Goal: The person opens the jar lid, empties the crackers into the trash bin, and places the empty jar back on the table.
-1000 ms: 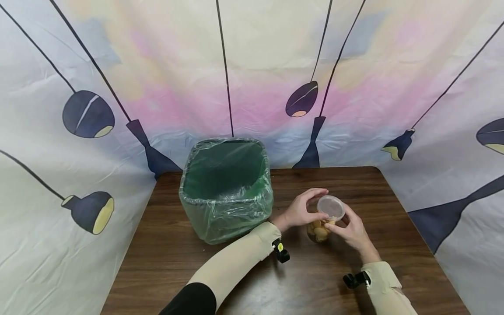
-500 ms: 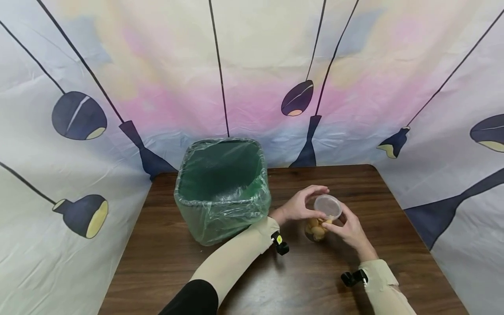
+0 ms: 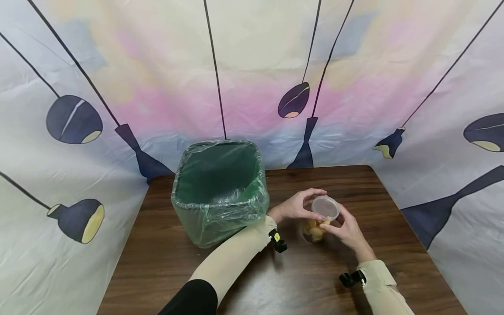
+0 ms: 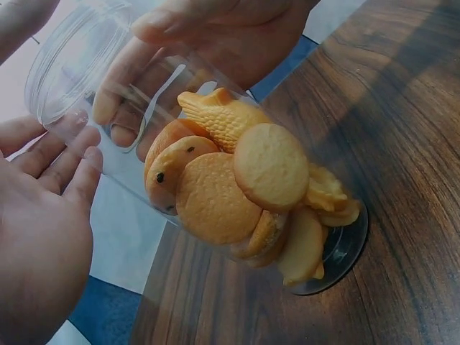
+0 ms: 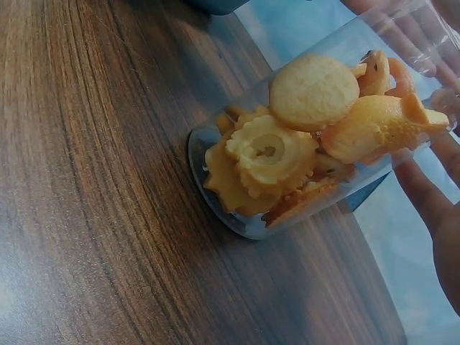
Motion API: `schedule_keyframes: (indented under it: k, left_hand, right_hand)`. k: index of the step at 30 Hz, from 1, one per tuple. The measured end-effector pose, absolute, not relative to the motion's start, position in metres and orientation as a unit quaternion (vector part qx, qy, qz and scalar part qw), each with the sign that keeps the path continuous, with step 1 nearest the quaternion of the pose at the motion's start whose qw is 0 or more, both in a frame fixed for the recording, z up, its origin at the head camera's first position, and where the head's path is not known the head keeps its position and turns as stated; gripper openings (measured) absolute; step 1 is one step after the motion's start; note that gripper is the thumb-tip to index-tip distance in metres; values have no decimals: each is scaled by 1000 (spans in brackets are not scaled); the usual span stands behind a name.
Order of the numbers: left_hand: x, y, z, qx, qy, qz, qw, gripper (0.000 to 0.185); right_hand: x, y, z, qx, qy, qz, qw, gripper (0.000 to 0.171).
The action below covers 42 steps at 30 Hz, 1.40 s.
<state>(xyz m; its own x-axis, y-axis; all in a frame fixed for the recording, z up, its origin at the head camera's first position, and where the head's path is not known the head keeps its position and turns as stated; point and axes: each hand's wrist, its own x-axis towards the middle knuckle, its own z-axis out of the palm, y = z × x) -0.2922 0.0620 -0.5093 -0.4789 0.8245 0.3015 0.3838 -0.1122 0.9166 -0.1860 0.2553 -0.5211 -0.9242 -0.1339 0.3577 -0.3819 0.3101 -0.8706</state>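
A clear cylindrical jar (image 5: 226, 224) stands upright on the table, its clear round lid (image 3: 326, 208) on top. Inside are golden cookies (image 4: 219, 198) of several shapes: round, flower-like and fish-shaped. My left hand (image 3: 297, 206) holds the jar's upper left side near the lid, thumb in front and fingers reaching behind. From the right, my right hand (image 3: 348, 228) grips the jar just below the lid, its thumb across the front. In the left wrist view, fingers of both hands touch the clear wall around the upper part; the lid's far edge is partly hidden.
A green bin (image 3: 208, 227) lined with a clear plastic bag stands left of the jar, its open mouth upward; my left forearm passes close in front of it. The brown wooden table (image 3: 291, 284) ends at a patterned cloth backdrop (image 3: 252, 65).
The head view has shifted slightly, so the whole scene sits a little further left. Both hands stay at the jar, with barely any visible movement.
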Motion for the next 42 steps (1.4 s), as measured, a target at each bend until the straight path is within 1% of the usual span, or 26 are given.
schedule_keyframes:
  k: [7,16,22,26,34,42]
  left_hand:
    - [-295,63,-507,476,637,570,206,71]
    - [-285,57,-489,485,628,569,217,73]
    - [-292,61,-502,482,628,573,212,72]
    - [-295,62,-511,483,632,573,198,70]
    - [-288,63,-511,463,659,571,157,69]
    - [-270,65,-513,414,710,564,79,69]
  right_hand:
    - [-187,256,-520,154,-804,565,103,72]
    - [-185,255,-520,150,-810,559,97,71]
    - [-185,255,-521,157,-807,560,100,72]
    - [-186,255,-521,160,-805,562,103,72]
    - [-186,255,-520,152,-806,561,112,71]
    - [-186,254,-521,168,-804,557,126,70]
